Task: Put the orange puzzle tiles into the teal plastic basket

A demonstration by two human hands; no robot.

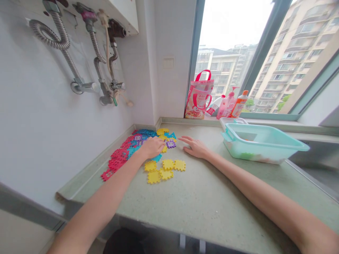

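Note:
A pile of flat interlocking pieces, red [119, 157], blue [145, 133] and purple [171, 143], lies in the counter's back left corner with some yellow ones among them. Over the right part of this pile is my left hand [154, 147], its fingers bent together; whatever may be under the fingertips is hidden. My right hand [195, 147] rests just right of the pile, fingers spread and holding nothing, its fingertips near the purple piece. Nearer to me, several yellow square pieces [154, 177] lie flat on the counter [190, 197].
A translucent turquoise tub [265, 141] stands at the right, beside a sink [317, 162]. On the window sill are a red and white bag [198, 100] and several bottles [239, 104]. Pipes [70, 65] hang on the left wall.

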